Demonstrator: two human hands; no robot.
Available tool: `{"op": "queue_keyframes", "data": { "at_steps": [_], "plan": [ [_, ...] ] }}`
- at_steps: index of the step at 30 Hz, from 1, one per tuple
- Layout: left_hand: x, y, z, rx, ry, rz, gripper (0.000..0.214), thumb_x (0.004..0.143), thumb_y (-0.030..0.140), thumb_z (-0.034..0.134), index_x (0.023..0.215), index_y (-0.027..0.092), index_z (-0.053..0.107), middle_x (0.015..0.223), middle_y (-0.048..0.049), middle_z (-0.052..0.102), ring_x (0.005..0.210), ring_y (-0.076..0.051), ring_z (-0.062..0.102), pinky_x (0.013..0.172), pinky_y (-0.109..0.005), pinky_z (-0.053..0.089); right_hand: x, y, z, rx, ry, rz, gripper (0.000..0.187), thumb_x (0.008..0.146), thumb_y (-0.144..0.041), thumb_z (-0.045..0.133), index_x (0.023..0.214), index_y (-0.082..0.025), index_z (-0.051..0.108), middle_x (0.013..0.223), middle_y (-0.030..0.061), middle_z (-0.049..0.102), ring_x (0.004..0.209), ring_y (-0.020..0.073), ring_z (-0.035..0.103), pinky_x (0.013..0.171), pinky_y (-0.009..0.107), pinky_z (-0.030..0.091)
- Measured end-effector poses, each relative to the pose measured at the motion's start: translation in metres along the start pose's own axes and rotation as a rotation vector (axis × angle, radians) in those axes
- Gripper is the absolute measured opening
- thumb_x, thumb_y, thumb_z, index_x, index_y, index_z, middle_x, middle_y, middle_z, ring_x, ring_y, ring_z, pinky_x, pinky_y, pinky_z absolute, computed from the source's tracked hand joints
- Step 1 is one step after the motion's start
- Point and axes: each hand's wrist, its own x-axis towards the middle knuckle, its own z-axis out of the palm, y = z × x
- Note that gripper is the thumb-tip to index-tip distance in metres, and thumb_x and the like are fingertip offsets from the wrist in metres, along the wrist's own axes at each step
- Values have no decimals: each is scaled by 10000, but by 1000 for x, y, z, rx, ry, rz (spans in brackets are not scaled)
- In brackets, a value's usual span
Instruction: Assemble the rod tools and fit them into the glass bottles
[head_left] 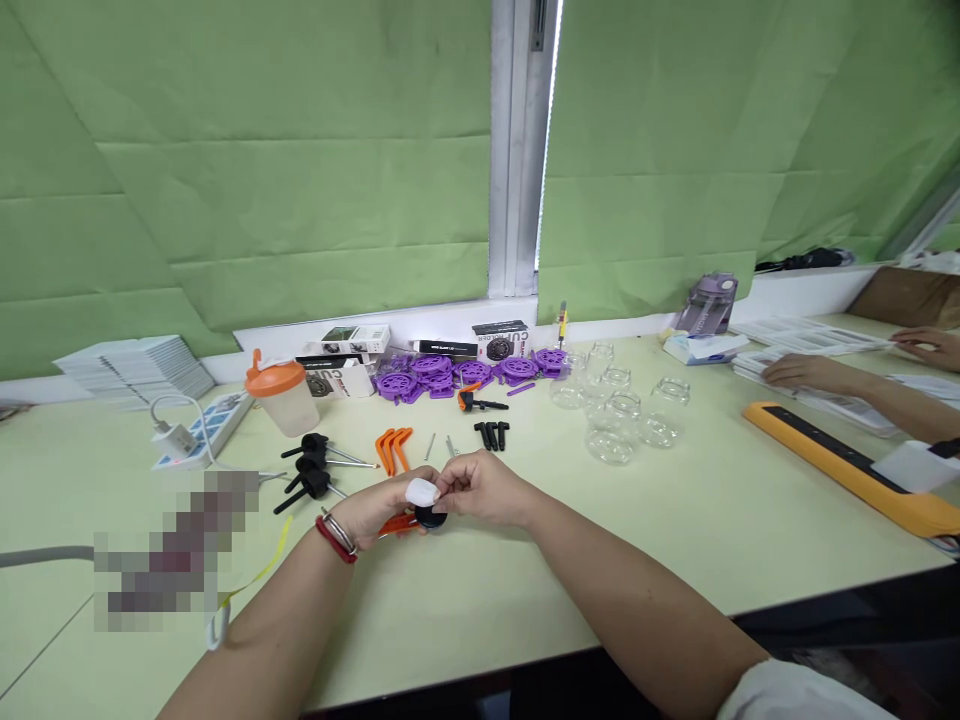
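Note:
My left hand is closed around a small part with a black round face and an orange arm. Over its top lies a small white piece, perhaps paper or film. The fingers of my right hand pinch at the right edge of that white piece, just above the black face. Just beyond my hands are orange bent levers, loose metal screws and black T-shaped parts. Several black knobs with metal rods lie to the left.
Purple rings and printed boxes line the back. Glass jars stand right of centre. An orange-lidded cup and a power strip are at left. At right, another person's hands rest on white sheets beside an orange-black device.

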Motion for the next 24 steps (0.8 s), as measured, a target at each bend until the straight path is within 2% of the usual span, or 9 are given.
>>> {"op": "queue_keyframes", "data": {
  "at_steps": [5,14,24],
  "plan": [
    [-1,3,2,-12,-5,4,284,595,339,610,801,173,508,751,0,540,690,-149,507,610,-269,360,0,0,-1,32,-25,0,135,641,-221,724,728,-134,670,661,-13,603,584,88,512,562,209,403],
    [0,1,1,22,-4,0,259,633,356,600,778,181,477,720,14,534,660,-139,511,567,-252,324,0,7,-2,-110,14,-53,104,659,-211,710,746,-157,697,737,-5,602,635,99,526,606,216,418],
    [-2,5,4,31,9,-10,290,599,370,609,772,183,471,684,25,502,636,-137,494,539,-247,302,-1,-1,-3,-124,22,-113,51,662,-163,710,713,-163,714,722,-8,612,678,110,560,659,226,442]
  ]
}}
